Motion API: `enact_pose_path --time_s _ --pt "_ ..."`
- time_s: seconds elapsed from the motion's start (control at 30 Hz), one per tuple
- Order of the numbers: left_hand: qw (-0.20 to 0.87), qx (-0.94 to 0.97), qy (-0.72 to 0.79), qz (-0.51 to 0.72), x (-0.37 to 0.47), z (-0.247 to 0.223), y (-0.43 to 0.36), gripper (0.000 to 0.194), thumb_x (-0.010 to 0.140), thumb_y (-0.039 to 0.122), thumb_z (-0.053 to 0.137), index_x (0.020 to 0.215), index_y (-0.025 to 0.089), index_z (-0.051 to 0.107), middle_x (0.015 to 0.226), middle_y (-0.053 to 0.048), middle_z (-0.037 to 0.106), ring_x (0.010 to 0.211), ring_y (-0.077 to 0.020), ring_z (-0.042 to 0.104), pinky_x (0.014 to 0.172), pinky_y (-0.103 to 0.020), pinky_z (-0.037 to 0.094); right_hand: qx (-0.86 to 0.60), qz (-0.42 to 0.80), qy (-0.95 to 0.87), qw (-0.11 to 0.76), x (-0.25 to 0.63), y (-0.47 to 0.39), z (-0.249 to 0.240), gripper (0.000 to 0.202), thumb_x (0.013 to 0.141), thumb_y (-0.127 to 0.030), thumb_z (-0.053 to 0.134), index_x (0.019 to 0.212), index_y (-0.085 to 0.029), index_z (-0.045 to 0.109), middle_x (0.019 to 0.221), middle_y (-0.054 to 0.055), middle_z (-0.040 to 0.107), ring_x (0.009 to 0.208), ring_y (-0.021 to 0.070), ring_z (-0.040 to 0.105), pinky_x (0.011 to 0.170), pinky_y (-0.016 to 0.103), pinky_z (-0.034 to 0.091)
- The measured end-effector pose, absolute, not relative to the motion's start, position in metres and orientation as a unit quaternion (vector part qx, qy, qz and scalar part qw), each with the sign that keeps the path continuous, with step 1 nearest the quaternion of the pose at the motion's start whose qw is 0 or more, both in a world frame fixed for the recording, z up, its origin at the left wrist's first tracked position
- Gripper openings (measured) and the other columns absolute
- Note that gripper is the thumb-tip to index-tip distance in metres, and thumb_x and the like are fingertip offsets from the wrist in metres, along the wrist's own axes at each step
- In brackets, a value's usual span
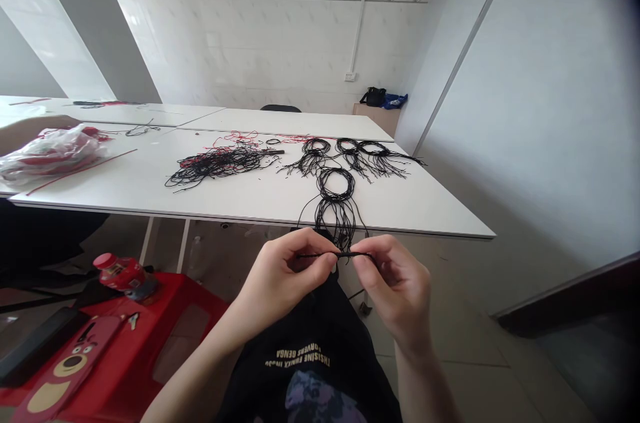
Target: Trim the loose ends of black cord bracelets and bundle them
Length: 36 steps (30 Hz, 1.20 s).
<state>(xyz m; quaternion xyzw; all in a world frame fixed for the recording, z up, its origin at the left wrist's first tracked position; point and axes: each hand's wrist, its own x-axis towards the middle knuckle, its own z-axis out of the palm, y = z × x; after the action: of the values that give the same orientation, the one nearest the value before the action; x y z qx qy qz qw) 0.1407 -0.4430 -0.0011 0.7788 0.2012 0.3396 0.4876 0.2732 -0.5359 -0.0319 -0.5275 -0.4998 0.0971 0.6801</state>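
**Black cord pinched level between two hands**

I hold a short stretch of black cord in front of the counter, just off its near edge and above my lap. The fingers of my left hand are closed on it, thumb against forefinger; those of my right hand pinch it the same way. Only a small gap parts the two grips, which I take to be for fine control: the cord between them lies nearly straight and level, easy to see.

Straight ahead, a near coil of black cord rests by the edge, its loose strands trailing towards me and passing behind my fingers. I cannot tell whether the piece I hold joins them. Lying there, the coil seems placed to be within easy reach.

Farther back, three tied bundles sit side by side, tails fanned out, probably to stop them snagging. To their left, a tangle of black and red cord spreads loosely, apart from the bundles. The clear plastic bag is off at the far left, seemingly out of my way.
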Motion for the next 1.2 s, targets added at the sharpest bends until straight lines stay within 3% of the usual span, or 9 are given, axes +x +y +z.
enact_pose_path --time_s 0.47,0.83,1.07,1.2 --pt "0.447 0.785 0.206 0.377 0.142 0.001 -0.446 0.005 0.078 0.016 0.062 0.078 0.017 0.066 0.069 0.001 0.065 0.06 -0.0094 0.053 0.054 -0.019 0.041 -0.524 0.091 -0.505 0.68 0.272 -0.535 -0.031 0.005 0.083 -0.018 0.059 0.08 -0.02 0.063 0.057 -0.004 0.048 0.045 0.0074 0.036 0.038 0.019 0.031" --pt "0.432 0.794 0.202 0.377 0.141 -0.004 -0.445 0.005 0.081 0.019 0.061 0.082 0.019 0.065 0.07 0.002 0.063 0.062 -0.0089 0.052 0.056 -0.019 0.039 -0.509 0.097 -0.507 0.689 0.273 -0.531 -0.035 0.008 0.085 -0.017 0.058 0.078 -0.02 0.059 0.057 -0.006 0.044 0.046 0.0062 0.034 0.04 0.017 0.029" --pt "0.443 0.841 0.223 0.218 0.133 -0.002 -0.434 0.013 0.086 0.029 0.055 0.079 0.019 0.058 0.076 0.001 0.062 0.07 -0.0122 0.053 0.063 -0.022 0.041 -0.592 0.124 -0.529 0.596 0.306 -0.54 -0.037 0.014 0.087 -0.03 0.06 0.078 -0.02 0.062 0.055 -0.004 0.046 0.047 0.0079 0.039 0.041 0.019 0.032" --pt "0.442 0.843 0.239 0.194 0.125 -0.001 -0.427 0.012 0.086 0.028 0.052 0.081 0.02 0.059 0.08 0.0 0.063 0.073 -0.0133 0.054 0.066 -0.023 0.042 -0.632 0.134 -0.549 0.53 0.326 -0.554 -0.036 0.022 0.086 -0.037 0.06 0.073 -0.02 0.061 0.056 -0.003 0.049 0.046 0.0086 0.042 0.042 0.019 0.038"
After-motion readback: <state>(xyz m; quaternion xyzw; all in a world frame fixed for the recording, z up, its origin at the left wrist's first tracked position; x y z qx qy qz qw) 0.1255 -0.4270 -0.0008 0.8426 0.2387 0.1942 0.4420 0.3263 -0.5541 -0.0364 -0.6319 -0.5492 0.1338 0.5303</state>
